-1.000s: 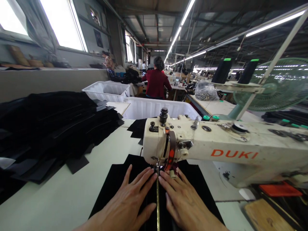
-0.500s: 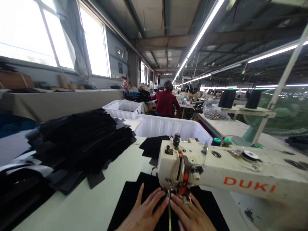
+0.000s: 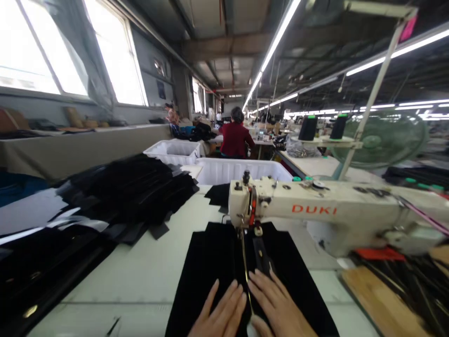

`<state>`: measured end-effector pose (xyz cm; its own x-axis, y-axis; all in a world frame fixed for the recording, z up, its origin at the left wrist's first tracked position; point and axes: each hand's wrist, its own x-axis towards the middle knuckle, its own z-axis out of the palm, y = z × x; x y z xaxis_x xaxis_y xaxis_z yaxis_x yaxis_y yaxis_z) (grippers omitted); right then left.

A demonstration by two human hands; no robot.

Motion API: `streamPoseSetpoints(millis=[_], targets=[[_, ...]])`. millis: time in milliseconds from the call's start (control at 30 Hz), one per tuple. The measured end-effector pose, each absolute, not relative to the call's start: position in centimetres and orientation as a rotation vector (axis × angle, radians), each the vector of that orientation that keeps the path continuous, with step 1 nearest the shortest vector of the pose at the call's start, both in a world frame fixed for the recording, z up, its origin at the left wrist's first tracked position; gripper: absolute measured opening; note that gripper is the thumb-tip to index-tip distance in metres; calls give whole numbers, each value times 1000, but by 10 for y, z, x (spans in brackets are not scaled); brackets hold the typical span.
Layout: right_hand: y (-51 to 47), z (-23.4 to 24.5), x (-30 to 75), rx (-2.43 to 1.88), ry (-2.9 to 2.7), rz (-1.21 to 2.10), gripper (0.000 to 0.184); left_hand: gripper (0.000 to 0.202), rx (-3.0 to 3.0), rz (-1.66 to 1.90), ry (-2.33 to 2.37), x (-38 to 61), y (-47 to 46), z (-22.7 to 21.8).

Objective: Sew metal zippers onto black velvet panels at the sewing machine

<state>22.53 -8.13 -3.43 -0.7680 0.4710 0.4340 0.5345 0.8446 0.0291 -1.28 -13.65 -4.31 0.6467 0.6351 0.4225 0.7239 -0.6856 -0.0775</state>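
Note:
A black fabric piece lies under the needle area of a white sewing machine. Down its middle runs a gold-coloured zipper, from the presser foot towards me. My left hand rests flat on the fabric left of the zipper, fingers stretched out. On the other side, my right hand presses flat with extended fingers, its fingertips touching the zipper's edge. By the right thumb is something pale and rounded that I cannot make out. A short black strap with a small gold piece lies beyond the right fingertips.
Stacked black fabric pieces cover the table's left side. White plastic bins stand behind the machine. At right are a wooden board, dark strips, thread cones and a green fan. A person in red sits further off.
My hands have moved back from the needle area, nearer to me along the zipper. The view has shifted, showing more of the fabric, the strap and the table's right side.

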Motion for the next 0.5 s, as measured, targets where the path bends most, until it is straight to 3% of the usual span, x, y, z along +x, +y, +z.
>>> streamPoseSetpoints(millis=[100, 200, 400, 500], targets=[[-113, -4, 227, -919, -2659, 151, 75, 64, -2793, -628, -1386, -17, -158, -17], [-121, 3, 222, -965, -2602, 303, 84, 64, -2872, -688, -1575, -22, -161, -1], [-118, -1, 214, -949, -2509, 283, 37, 48, -2861, -762, -1696, -24, -161, 3], [-107, 12, 217, -884, -2516, 330, 29, 44, -2902, -743, -1749, -27, -158, 11]])
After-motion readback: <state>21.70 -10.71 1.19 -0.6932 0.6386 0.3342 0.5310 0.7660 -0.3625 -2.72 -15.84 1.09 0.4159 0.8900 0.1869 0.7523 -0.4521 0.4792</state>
